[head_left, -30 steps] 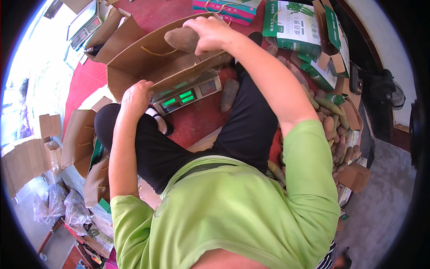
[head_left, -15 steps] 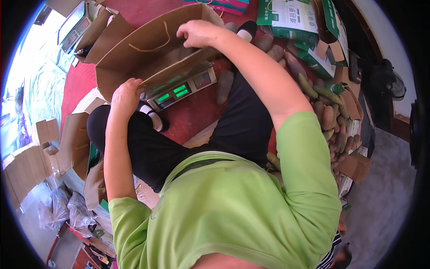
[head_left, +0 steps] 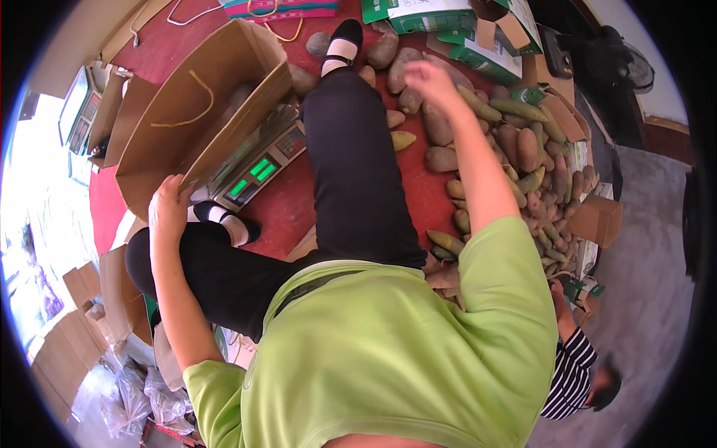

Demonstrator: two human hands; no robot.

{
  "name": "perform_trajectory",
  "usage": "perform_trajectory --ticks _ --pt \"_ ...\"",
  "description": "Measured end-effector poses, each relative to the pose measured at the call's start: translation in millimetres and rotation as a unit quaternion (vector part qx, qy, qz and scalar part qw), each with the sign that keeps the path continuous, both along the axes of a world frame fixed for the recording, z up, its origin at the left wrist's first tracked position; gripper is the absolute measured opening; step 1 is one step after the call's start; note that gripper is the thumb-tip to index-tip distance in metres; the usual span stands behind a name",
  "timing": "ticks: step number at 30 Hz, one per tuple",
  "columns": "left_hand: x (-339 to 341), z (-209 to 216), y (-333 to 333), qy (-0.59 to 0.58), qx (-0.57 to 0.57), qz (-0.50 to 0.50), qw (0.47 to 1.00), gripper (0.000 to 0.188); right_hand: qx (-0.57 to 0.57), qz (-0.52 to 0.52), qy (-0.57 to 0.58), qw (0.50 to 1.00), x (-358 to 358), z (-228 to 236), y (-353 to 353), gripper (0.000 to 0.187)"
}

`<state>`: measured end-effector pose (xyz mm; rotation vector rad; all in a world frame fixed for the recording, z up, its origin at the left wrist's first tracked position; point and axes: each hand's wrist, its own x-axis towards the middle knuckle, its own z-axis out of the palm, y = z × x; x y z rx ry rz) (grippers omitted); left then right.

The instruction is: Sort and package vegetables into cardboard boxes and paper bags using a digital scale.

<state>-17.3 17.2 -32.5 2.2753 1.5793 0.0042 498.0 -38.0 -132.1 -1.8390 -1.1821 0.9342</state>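
Note:
My left hand (head_left: 169, 207) is closed on the near left corner of a tall brown cardboard bag (head_left: 149, 134) with a rope handle. The bag stands open and tilted on a digital scale (head_left: 261, 170) with a lit green display. A roundish brown shape, partly shaded, shows inside the bag. Off to the right, my right hand (head_left: 435, 81) is over large reddish-brown root vegetables (head_left: 438, 123). That hand is blurred by motion; its finger pose is unclear and nothing shows in it.
A heap of reddish and green root vegetables (head_left: 549, 179) spreads along the right over red flooring (head_left: 287, 209). Green-and-white cartons (head_left: 426, 16) lie at the back. A person in a striped sleeve (head_left: 571, 377) is at the lower right. Plastic bags (head_left: 127, 399) lie lower left.
My right hand has left the bag's far rim and moved right, over the root vegetables. My left hand stays on the bag's corner. The view has shifted right, and my right leg now lies straighter.

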Motion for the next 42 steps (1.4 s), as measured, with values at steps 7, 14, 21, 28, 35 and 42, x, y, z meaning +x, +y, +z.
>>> perform_trajectory --ticks 7,14,21,28,35,42 --pt "-2 0 -2 -0.002 0.031 -0.022 0.999 0.02 -0.269 -0.173 0.043 0.947 -4 -129 -140 0.027" --pt "10 1 0 -0.006 0.002 -0.002 1.0 0.017 -0.314 -0.057 -0.171 0.932 -31 -182 -168 0.046" --pt "7 4 -1 -0.015 0.012 -0.004 1.0 0.013 -0.311 0.041 -0.309 0.898 -46 -164 -107 0.055" --pt "10 7 0 0.003 -0.002 0.023 1.0 0.012 -0.325 0.099 -0.383 0.859 -51 -161 -86 0.04" --pt "23 8 4 -0.027 -0.01 0.022 0.999 0.01 -0.403 0.06 -0.354 0.842 -30 -210 -114 0.037" --pt "14 11 1 0.004 -0.026 0.045 0.999 0.01 -0.45 0.072 -0.278 0.845 -60 -160 -113 0.075"
